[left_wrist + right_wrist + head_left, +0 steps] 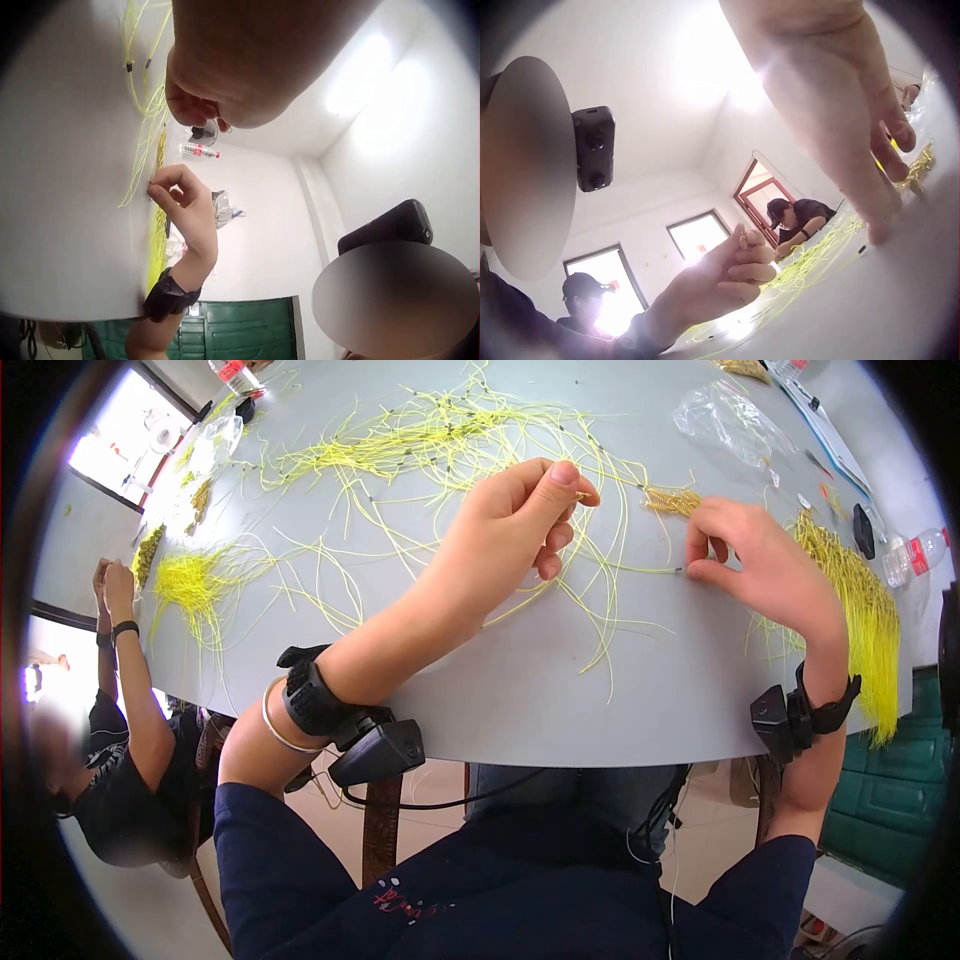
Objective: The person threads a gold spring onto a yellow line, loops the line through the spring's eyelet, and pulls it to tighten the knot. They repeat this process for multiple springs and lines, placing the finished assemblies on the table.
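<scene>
In the head view my left hand [500, 525] is raised over the table, its thumb and forefinger pinching a small gold-coloured piece [583, 496], too small to make out fully. The other fingers curl loosely below. My right hand [765, 565] is low at the tabletop on the right, thumb and forefinger together at the black end of a thin yellow cord [645, 569]. In the right wrist view, that black end [862, 249] shows beside the fingertip. Just beyond the right hand lies a small heap of gold-coloured pieces [670, 500].
A tangle of yellow cords [440, 440] with black bits spreads across the grey table [500, 700]. Yellow bundles [865, 620] hang over the right edge. A plastic bag [730, 420], clipboard [820, 430] and bottle [912, 557] lie at right. Another person [125, 760] sits at left.
</scene>
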Motion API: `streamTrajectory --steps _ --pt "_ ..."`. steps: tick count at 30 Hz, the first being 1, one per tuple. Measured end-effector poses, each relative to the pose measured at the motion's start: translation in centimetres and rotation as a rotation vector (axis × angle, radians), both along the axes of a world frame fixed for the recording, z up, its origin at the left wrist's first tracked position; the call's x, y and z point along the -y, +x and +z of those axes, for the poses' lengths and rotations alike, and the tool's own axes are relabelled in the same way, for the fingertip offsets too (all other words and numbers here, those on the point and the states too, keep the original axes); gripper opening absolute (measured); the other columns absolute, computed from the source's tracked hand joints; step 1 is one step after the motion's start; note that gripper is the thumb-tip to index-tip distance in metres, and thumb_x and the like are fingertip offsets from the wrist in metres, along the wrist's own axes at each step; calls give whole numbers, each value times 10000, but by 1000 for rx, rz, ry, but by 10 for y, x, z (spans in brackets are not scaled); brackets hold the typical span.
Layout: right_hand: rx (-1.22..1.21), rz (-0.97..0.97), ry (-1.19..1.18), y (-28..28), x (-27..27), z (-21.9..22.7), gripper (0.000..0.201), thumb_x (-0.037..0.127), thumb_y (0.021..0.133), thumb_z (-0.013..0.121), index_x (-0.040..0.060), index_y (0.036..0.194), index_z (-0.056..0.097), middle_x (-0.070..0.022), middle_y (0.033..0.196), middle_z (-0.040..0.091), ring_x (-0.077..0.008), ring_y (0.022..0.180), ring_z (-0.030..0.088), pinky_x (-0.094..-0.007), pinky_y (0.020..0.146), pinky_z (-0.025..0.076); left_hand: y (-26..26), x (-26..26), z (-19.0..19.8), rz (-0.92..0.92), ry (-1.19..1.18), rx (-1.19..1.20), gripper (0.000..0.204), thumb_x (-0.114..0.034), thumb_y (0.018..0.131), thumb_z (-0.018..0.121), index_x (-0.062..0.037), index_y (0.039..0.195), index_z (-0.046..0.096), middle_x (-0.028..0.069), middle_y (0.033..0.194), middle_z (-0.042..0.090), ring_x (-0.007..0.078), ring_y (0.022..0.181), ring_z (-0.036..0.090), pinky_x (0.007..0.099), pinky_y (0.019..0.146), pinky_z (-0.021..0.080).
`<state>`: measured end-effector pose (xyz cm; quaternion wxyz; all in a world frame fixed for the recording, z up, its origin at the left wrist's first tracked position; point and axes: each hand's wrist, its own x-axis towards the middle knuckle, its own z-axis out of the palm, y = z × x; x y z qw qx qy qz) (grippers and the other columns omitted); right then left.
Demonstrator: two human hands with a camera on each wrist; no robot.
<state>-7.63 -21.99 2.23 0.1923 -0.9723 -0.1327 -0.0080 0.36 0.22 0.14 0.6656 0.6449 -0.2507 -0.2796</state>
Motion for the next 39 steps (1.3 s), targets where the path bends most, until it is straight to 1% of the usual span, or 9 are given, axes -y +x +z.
streamTrajectory --steps 3,10,12,16,18,28,31,33,39 --pt "-94 -70 174 -1 -10 9 139 50 693 631 -15 743 518 -113 683 557 -223 606 529 -317 563 420 -1 2 -1 35 -11 -61 318 -317 946 393 -25 914 515 -26 704 388 48 625 392 178 540 355" --pt "-62 23 113 2 -6 -2 109 31 715 600 -14 749 507 -124 670 550 -225 604 533 -313 564 421 0 -1 1 2 11 -68 296 -303 949 380 -51 889 523 -22 692 434 50 619 399 188 562 362" --pt "-117 28 77 0 -9 2 118 23 721 609 -14 759 503 -91 675 537 -173 594 511 -280 573 418 0 -1 1 -12 10 -58 291 -302 949 380 -58 882 524 -23 688 438 50 618 399 187 562 361" --pt "-139 -75 151 -1 -13 5 107 23 724 607 -11 758 511 -92 666 534 -175 590 512 -282 571 416 -1 0 2 -5 22 -51 291 -303 949 381 -64 871 527 -25 696 446 48 619 400 184 563 358" --pt "-96 8 143 0 -11 2 107 50 717 607 -11 753 527 -128 663 551 -228 596 535 -313 559 420 -1 0 1 -5 21 -55 293 -305 949 381 -64 872 530 -24 699 448 47 621 402 183 564 360" --pt "-82 92 99 -2 -20 -1 122 97 714 633 9 728 549 -88 653 552 -187 593 533 -291 531 412 -1 0 1 17 6 -21 269 -296 932 437 -49 930 542 -6 786 489 41 672 429 188 601 386" --pt "-125 71 299 -6 -26 12 74 57 751 595 26 789 539 -32 652 533 -85 580 498 -217 482 365 -2 0 1 17 3 -6 267 -295 921 460 -41 943 539 5 810 504 42 671 435 191 605 391" --pt "-178 11 739 -8 -27 16 91 99 815 543 45 885 524 -13 629 516 -47 557 482 -169 451 334 -2 0 0 5 7 6 269 -296 917 469 -38 948 537 11 819 509 43 670 438 193 608 394" --pt "-207 147 1225 0 -16 3 206 152 852 483 33 1017 509 -57 692 575 -82 578 527 -174 484 382 -4 0 -2 -84 37 22 274 -288 914 473 -24 956 531 18 804 509 52 660 446 196 615 402"
